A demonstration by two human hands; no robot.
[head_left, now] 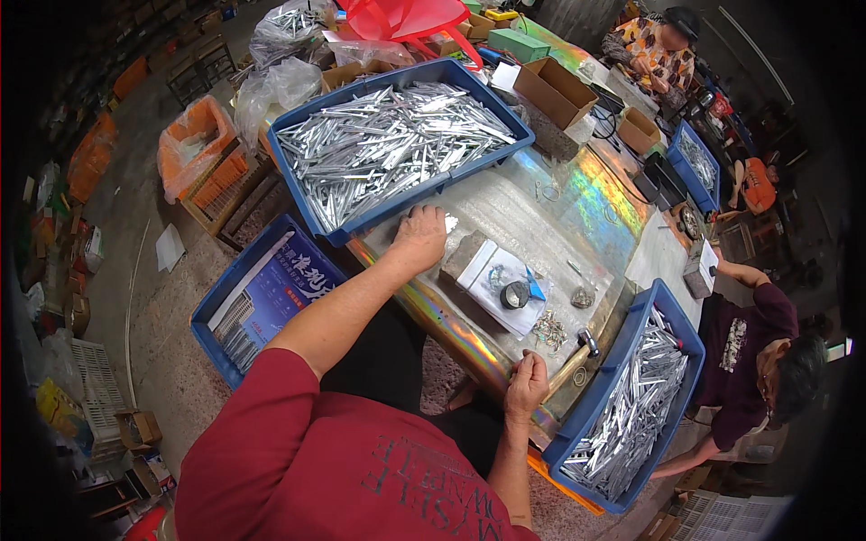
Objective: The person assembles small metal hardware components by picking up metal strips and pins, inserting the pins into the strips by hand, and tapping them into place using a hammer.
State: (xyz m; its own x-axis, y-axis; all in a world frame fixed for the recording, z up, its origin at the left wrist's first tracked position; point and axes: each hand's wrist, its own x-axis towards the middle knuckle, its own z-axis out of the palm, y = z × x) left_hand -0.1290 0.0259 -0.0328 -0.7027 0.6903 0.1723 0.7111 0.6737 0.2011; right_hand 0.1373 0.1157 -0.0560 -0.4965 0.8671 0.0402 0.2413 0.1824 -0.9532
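Note:
My left hand is on the table beside the near edge of a large blue bin. Its fingers are curled down, and a small bright silvery bit shows by the fingertips; what they hold is hidden. Thin silver metal strips fill that bin. My right hand is closed at the table's near edge, around the end of the wooden handle of a small hammer. Between the hands is a block with white paper and a round black container. Small metal pins lie in a pile nearby.
A second blue bin of strips stands to the right, another blue bin lower left. Cardboard boxes and a red bag are at the back. One co-worker sits at right, another farther back.

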